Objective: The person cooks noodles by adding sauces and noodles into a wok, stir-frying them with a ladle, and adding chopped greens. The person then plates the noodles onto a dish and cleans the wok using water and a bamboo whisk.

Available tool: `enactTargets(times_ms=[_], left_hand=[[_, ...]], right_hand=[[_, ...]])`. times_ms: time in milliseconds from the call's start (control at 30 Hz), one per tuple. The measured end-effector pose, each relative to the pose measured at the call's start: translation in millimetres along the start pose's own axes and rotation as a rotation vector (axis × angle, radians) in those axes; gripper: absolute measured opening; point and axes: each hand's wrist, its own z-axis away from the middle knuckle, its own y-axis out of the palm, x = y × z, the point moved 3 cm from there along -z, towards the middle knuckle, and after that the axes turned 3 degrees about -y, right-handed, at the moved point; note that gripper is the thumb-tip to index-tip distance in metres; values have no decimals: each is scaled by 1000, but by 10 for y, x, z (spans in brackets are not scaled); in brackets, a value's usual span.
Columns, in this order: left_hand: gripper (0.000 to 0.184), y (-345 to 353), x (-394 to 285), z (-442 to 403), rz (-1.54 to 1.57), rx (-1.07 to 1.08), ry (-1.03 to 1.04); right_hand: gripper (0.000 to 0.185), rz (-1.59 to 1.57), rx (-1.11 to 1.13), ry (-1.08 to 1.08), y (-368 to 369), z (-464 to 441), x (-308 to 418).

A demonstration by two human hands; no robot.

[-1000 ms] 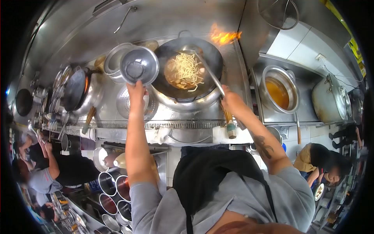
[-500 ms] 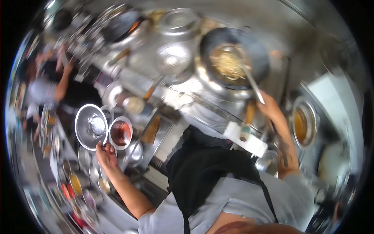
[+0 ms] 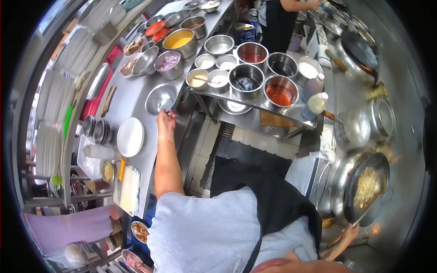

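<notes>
- The left hand [image 3: 166,120], at ten o'clock from the middle of the view, grasps the near rim of a steel bowl [image 3: 157,98] with its fingers.
- That bowl is over the steel counter [image 3: 124,108]; whether its base touches the surface, I cannot tell.
- At twelve o'clock from the bowl, near but apart, is a pot of chopped purple onion [image 3: 168,63], with a pot of yellow liquid [image 3: 179,41] just beyond it.
- At seven o'clock from the bowl lies a white plate [image 3: 130,137], and further to the left of that are stacked small steel bowls [image 3: 102,132].
- A white chopping board [image 3: 129,193] lies at eight o'clock from the middle, with an orange-handled knife [image 3: 121,169] along its left edge.
- The right hand [image 3: 349,235], at four o'clock, is closed around the handle of a ladle [image 3: 367,211].
- The ladle's head rests in a black wok [image 3: 352,193], against pale noodles [image 3: 365,186], between three and four o'clock.
- A small flame [image 3: 375,229] shows just beyond the wok, near the right hand.
- At twelve o'clock from the wok, a round strainer [image 3: 357,126] lies on the stove top.
- At one o'clock, a side table [image 3: 255,103] bears pots of red sauce [image 3: 281,93] and dark liquid [image 3: 246,82]; past it stands another person [image 3: 276,25] in a black apron.
</notes>
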Motion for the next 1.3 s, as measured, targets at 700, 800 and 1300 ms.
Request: enactTargets(times_ms=[700, 800, 1300], left_hand=[[23, -105, 623, 67, -954, 531, -247], [37, 30, 974, 187, -1242, 650, -287], [54, 1787, 3747, 2189, -1614, 1865, -20]], right_hand=[[47, 297, -100, -106, 351, 614, 626], [52, 281, -173, -209, 359, 966, 857], [61, 304, -54, 22, 282, 477, 521]])
